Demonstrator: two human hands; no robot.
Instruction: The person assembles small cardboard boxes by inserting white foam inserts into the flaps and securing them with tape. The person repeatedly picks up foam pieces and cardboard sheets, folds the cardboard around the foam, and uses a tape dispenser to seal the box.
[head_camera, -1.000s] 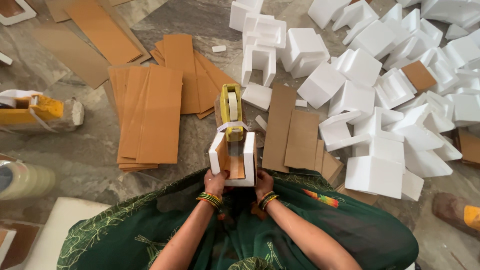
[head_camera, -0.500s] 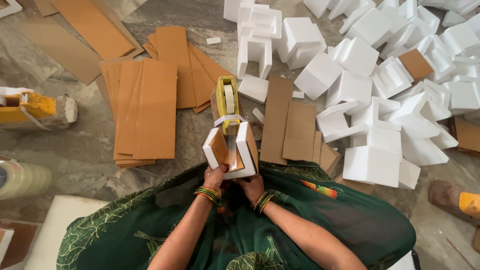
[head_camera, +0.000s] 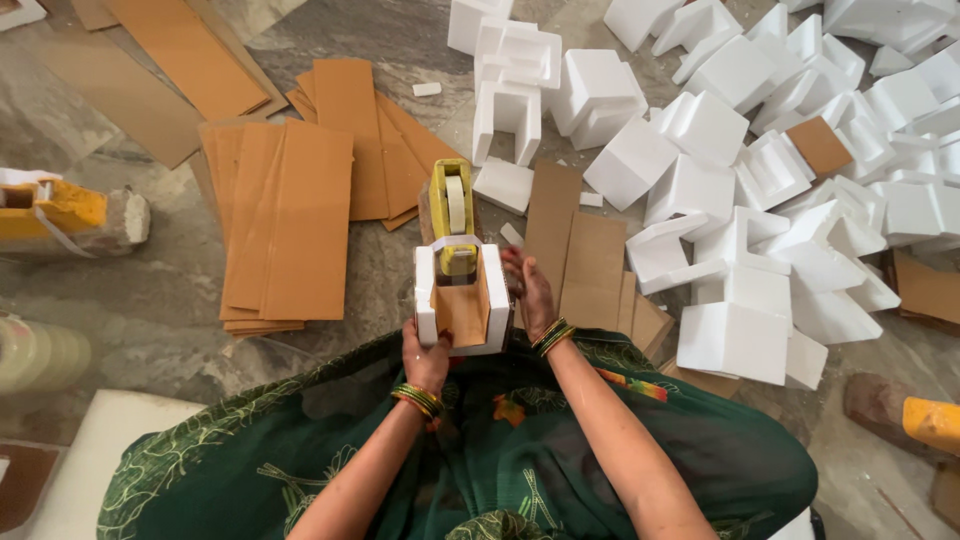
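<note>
Two hands engaged on one foam block (head_camera: 462, 300) faced with cardboard, directly below the yellow tape dispenser (head_camera: 452, 215); my left hand (head_camera: 427, 355) grips its lower edge; my right hand (head_camera: 530, 290) presses its side, fingers flat; taping in hand; next calls for drawing tape across squarely.

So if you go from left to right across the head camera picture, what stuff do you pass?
Yellow block → stack of brown cardboard sheets → left hand holding the foam piece → right hand → big pile of white foam blocks.
</note>
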